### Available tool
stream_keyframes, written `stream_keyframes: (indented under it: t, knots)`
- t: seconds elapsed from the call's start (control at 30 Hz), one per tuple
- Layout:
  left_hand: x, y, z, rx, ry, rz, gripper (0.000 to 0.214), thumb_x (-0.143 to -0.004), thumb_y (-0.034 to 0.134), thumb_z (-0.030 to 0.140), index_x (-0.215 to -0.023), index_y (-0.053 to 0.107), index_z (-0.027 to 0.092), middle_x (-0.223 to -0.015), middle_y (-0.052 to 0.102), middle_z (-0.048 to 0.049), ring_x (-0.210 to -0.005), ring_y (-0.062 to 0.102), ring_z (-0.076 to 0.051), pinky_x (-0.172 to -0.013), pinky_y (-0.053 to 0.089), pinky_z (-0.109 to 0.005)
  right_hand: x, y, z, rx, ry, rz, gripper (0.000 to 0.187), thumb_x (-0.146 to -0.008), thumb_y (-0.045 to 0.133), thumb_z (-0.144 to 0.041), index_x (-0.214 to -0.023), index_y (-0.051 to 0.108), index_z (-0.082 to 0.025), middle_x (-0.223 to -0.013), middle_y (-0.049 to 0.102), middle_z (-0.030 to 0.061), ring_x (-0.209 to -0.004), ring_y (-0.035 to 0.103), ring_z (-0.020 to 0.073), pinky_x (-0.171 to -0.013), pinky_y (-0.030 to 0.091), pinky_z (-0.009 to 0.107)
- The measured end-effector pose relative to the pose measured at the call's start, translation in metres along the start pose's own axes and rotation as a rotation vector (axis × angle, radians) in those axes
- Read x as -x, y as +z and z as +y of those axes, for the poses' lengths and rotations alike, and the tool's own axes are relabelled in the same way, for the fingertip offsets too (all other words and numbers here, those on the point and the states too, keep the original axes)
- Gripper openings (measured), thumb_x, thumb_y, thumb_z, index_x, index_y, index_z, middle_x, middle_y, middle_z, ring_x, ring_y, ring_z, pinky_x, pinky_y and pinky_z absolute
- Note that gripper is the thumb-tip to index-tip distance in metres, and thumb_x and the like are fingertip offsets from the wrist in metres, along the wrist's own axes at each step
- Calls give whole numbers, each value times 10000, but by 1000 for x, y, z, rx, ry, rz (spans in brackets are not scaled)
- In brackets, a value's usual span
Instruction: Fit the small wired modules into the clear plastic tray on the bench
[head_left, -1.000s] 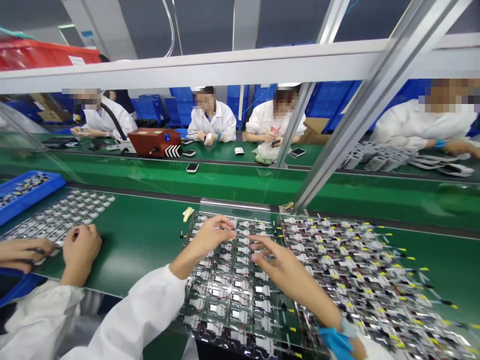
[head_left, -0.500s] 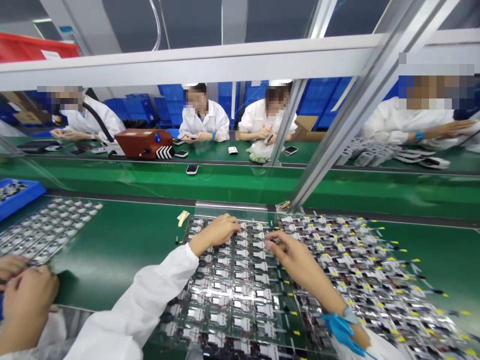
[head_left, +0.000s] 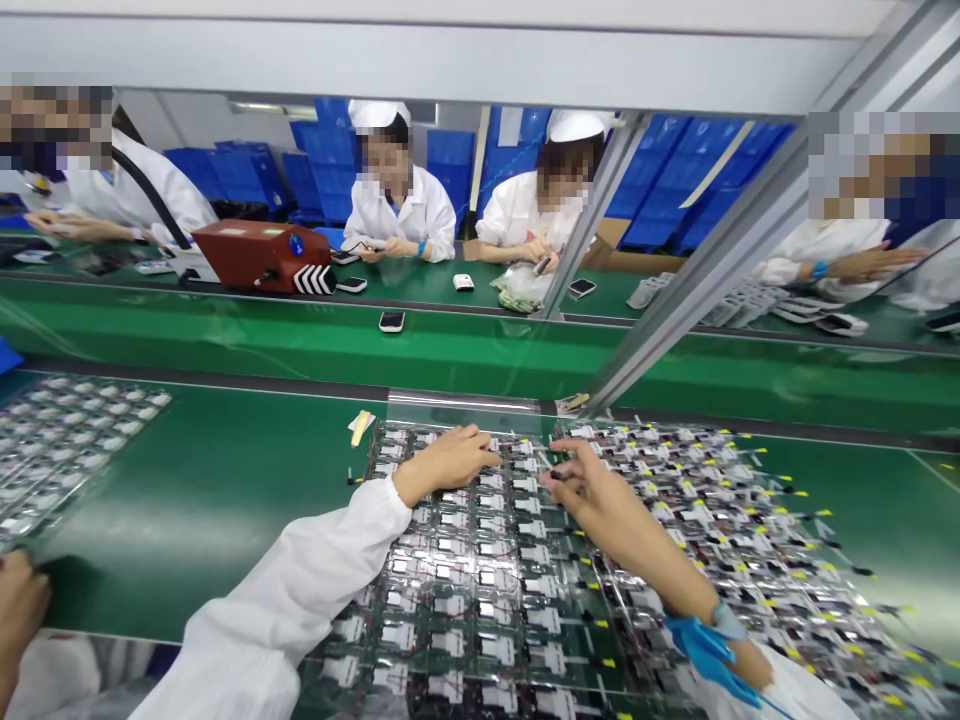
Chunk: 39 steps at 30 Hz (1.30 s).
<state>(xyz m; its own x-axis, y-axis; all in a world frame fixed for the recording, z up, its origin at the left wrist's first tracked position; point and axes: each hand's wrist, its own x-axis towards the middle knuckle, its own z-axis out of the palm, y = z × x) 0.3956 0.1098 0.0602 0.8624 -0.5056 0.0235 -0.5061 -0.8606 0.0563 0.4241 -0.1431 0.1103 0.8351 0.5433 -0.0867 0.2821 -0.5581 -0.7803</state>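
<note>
My left hand [head_left: 448, 464] reaches over the clear tray [head_left: 491, 578] of small white-and-black electronic parts. Its fingers are bent and close together at the tray's far rows, and whatever they may grip is hidden. Just right of it, my right hand [head_left: 592, 492] is near the tray's right edge. A small black part [head_left: 559, 475] shows between its thumb and fingers. Thin wires and yellow-tipped leads stick out along the tray's right side. A blue wrist strap [head_left: 701, 645] is round my right wrist.
A second tray [head_left: 720, 530] of wired parts lies to the right. Another tray [head_left: 67, 440] is at the left, near a co-worker's hand [head_left: 21, 600]. A sloping metal post [head_left: 675, 290] stands beyond the trays. Co-workers sit across the green bench, behind a red-brown device [head_left: 255, 255].
The camera view has shifted. My hands stay over the tray's far rows, and a black part now shows in my right fingers. The co-worker's hands at left have moved partly out of view.
</note>
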Motion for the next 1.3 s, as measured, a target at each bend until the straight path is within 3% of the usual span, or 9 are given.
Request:
stream_keyframes:
  t: [0.23, 0.33, 0.5, 0.7, 0.9, 1.07, 1.3]
  knots:
    - [-2, 4, 4, 4, -20, 22, 331, -960, 520, 95, -1208, 662, 263, -1088, 634, -94, -1070, 559, -268, -889, 470, -367, 1, 5, -3, 152, 3, 4, 316, -890, 480, -450, -1091, 613, -246, -829, 684, 27, -663, 646, 206, -627, 444, 317]
    - [-2, 5, 7, -20, -31, 37, 327, -951, 524, 93, -1216, 639, 246, -1118, 631, -101, -1087, 558, -279, -906, 469, -379, 0, 7, -4, 161, 32, -57, 256, -878, 485, -406, -998, 640, -242, -710, 659, 3, -603, 608, 198, -587, 415, 302]
    - [-2, 3, 10, -48, -54, 61, 269, -975, 532, 209, -1232, 611, 208, -1146, 622, -120, -1027, 582, -287, -895, 479, -396, -9, 13, -1, 103, 83, -46, 163, -817, 532, -343, -870, 641, -234, -735, 683, 9, -609, 597, 186, -602, 440, 291]
    - [-5, -1, 5, 51, -94, 46, 266, -994, 571, 290, -1248, 606, 221, -1175, 638, -97, -1055, 617, -264, -899, 484, -357, -32, 29, 3, 126, 84, 33, 228, -807, 571, -258, -946, 749, -235, -711, 703, -1, -622, 622, 182, -643, 470, 285]
    - [-9, 5, -2, 186, -97, 86, 294, -966, 608, 267, -1252, 630, 204, -1162, 685, -96, -1073, 644, -256, -929, 482, -349, -54, 49, 15, 118, 130, 79, 142, -793, 632, -234, -849, 762, -216, -730, 723, 5, -675, 678, 180, -681, 519, 272]
    - [-11, 6, -4, 286, -136, 82, 233, -916, 666, 287, -1131, 685, 200, -1052, 717, -86, -1016, 664, -263, -843, 495, -329, -60, 58, 24, 102, 132, 96, 150, -814, 627, -249, -882, 754, -209, -857, 748, 27, -714, 684, 173, -698, 542, 273]
    - [-10, 3, -1, 299, -178, 60, 237, -897, 664, 275, -1121, 679, 198, -1024, 718, -86, -1004, 667, -269, -790, 489, -314, -62, 62, 26, 71, 144, 89, 173, -831, 599, -263, -896, 747, -203, -802, 727, 28, -699, 666, 172, -692, 551, 278]
